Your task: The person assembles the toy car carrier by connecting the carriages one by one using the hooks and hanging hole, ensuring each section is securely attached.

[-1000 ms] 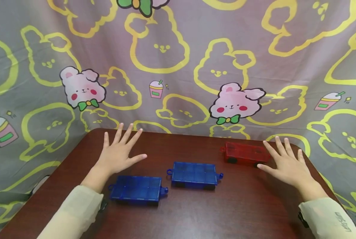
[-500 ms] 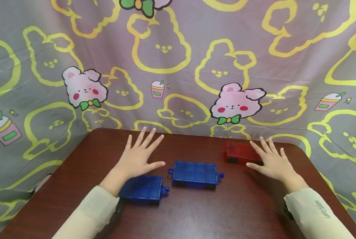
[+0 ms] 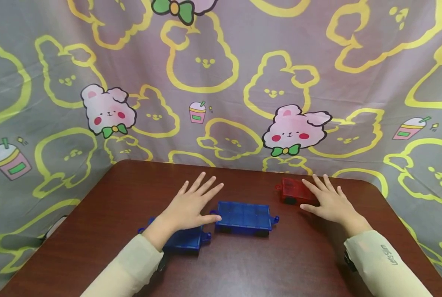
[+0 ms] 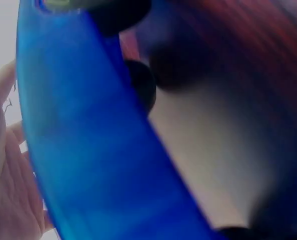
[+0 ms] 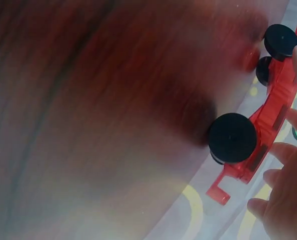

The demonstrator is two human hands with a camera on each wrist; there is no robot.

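Two flat blue toy wagons and a red one, see-through with black wheels, stand on the dark wood table. My left hand (image 3: pixel 189 208) has its fingers spread above the left blue wagon (image 3: pixel 185 241), hiding part of its top. Its thumb tip overlaps the left end of the middle blue wagon (image 3: pixel 245 215). In the left wrist view, a blue wagon (image 4: pixel 88 130) fills much of the picture beside the palm. The spread fingers of my right hand (image 3: pixel 330 204) overlap the red wagon (image 3: pixel 292 189) and hide its right part; the right wrist view shows its side and wheels.
The brown table (image 3: pixel 276 264) has rounded far corners. A grey-pink curtain (image 3: pixel 228 45) with yellow outlines and rabbit prints hangs right behind it and along both sides. Small hooks and loops stick out from the wagons' ends.
My left hand has moved right and a little nearer, from the left blue wagon's far side toward the middle one. My right hand has moved left over the red wagon. The wagons stay put.
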